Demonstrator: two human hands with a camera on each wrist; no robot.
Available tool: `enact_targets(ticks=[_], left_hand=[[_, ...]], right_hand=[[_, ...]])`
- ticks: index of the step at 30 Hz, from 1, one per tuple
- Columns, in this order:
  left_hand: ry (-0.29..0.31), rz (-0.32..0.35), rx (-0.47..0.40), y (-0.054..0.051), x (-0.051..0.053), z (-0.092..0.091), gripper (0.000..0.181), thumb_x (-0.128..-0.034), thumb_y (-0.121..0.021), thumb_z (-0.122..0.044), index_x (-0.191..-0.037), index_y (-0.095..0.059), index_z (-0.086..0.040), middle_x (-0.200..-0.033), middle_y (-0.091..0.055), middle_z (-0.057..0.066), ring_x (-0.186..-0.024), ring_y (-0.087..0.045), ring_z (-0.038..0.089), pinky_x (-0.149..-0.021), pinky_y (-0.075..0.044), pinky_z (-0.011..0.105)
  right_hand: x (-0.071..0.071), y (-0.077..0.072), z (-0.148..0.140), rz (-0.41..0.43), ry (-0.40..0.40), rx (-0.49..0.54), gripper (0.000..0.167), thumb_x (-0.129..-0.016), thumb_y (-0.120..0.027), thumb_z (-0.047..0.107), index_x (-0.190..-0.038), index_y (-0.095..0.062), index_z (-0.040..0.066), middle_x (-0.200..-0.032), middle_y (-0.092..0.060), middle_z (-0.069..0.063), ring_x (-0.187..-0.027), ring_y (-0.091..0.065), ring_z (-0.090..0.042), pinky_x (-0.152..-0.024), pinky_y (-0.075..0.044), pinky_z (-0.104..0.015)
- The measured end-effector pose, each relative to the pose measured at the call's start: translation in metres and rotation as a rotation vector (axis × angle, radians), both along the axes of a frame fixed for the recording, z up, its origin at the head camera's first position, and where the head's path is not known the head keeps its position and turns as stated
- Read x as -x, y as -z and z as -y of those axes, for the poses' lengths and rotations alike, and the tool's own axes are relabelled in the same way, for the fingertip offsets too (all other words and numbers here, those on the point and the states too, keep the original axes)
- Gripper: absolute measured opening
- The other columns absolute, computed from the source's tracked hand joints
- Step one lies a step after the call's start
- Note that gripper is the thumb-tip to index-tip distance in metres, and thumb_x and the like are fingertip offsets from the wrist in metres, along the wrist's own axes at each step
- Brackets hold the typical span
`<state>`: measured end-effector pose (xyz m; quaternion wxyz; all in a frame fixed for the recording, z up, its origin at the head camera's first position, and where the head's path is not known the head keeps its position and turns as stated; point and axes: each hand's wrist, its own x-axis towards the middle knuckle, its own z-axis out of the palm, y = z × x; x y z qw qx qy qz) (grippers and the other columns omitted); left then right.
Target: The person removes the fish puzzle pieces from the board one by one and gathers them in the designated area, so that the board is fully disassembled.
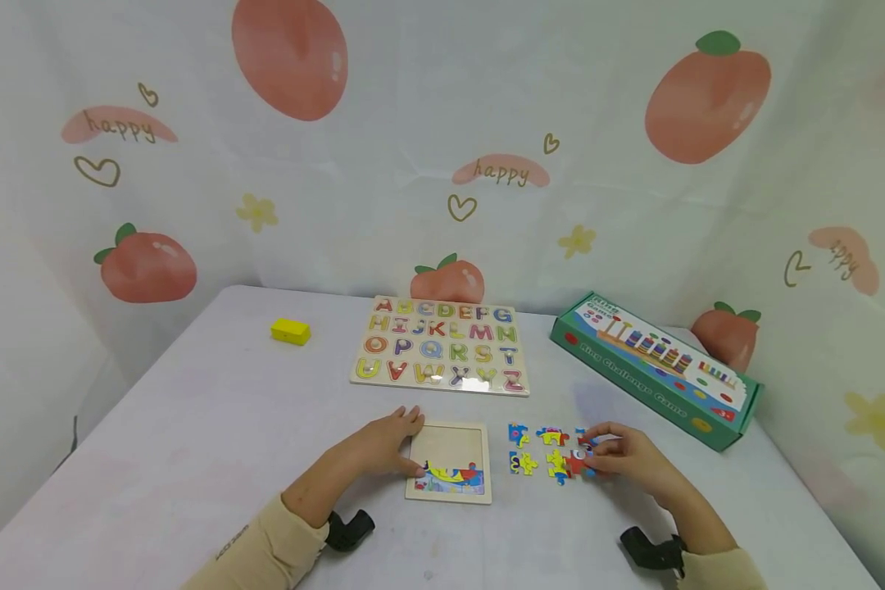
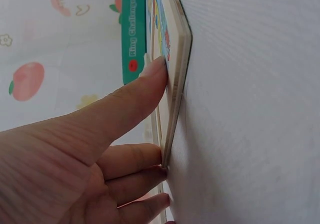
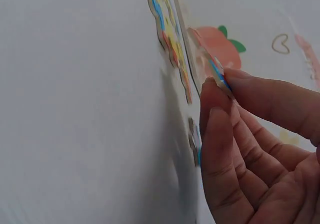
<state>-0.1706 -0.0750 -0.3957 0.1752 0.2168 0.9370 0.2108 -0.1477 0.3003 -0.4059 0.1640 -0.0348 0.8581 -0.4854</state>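
Note:
A square wooden puzzle tray [image 1: 450, 430] has joined pieces [image 1: 450, 478] along its bottom and bare wood above. My left hand [image 1: 382, 445] lies at the tray's left side; in the left wrist view its thumb [image 2: 150, 79] rests on the tray's face [image 2: 175, 79] and the fingers touch its edge. To the right, my right hand [image 1: 632, 459] pinches a red and blue puzzle piece [image 1: 578, 464] between thumb and fingertips. That piece [image 3: 218, 73] looks tilted and raised in the right wrist view. Several loose pieces [image 1: 524, 464] lie between the tray and this hand.
Behind the tray lies an alphabet board [image 1: 442, 346]. A green Ring Challenge Game box [image 1: 652, 369] sits at the back right, and a yellow block [image 1: 291, 332] at the back left. A printed cloth hangs behind the table.

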Motion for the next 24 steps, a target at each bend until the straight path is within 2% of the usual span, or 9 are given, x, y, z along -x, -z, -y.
enact_targets(ticks=[7, 14, 21, 24], left_hand=[[-0.008, 0.004, -0.001, 0.001, 0.0, 0.0, 0.079, -0.0757, -0.076, -0.031, -0.14, -0.041, -0.002, -0.151, -0.032, 0.012, -0.142, -0.023, 0.032, -0.113, -0.026, 0.048], [-0.007, -0.001, 0.0, 0.002, -0.001, -0.001, 0.078, -0.0764, -0.075, -0.032, -0.14, -0.041, -0.003, -0.151, -0.032, 0.012, -0.142, -0.023, 0.032, -0.113, -0.026, 0.048], [-0.004, -0.009, 0.004, 0.002, 0.0, 0.0, 0.079, -0.0761, -0.075, -0.033, -0.14, -0.04, -0.002, -0.151, -0.032, 0.012, -0.142, -0.023, 0.032, -0.113, -0.026, 0.048], [-0.011, -0.006, 0.002, 0.002, -0.001, 0.0, 0.079, -0.0759, -0.076, -0.032, -0.14, -0.04, -0.003, -0.151, -0.032, 0.012, -0.142, -0.023, 0.031, -0.113, -0.026, 0.048]], right_hand=[[-0.003, 0.0, -0.016, 0.033, 0.041, -0.065, 0.037, -0.084, -0.069, 0.022, -0.103, -0.057, -0.007, -0.078, -0.065, 0.001, -0.07, -0.059, -0.011, -0.063, -0.053, -0.024], [-0.003, 0.004, -0.02, 0.056, 0.053, -0.049, 0.034, -0.085, -0.068, 0.02, -0.102, -0.059, -0.008, -0.078, -0.066, 0.0, -0.07, -0.059, -0.012, -0.065, -0.054, -0.024], [-0.003, 0.006, -0.016, 0.025, 0.115, -0.112, 0.032, -0.083, -0.07, 0.019, -0.1, -0.061, -0.006, -0.076, -0.063, -0.001, -0.07, -0.056, -0.013, -0.061, -0.052, -0.023], [-0.002, 0.006, -0.014, 0.007, 0.109, -0.117, 0.031, -0.083, -0.07, 0.018, -0.099, -0.062, -0.007, -0.076, -0.062, -0.001, -0.069, -0.055, -0.012, -0.06, -0.052, -0.023]])
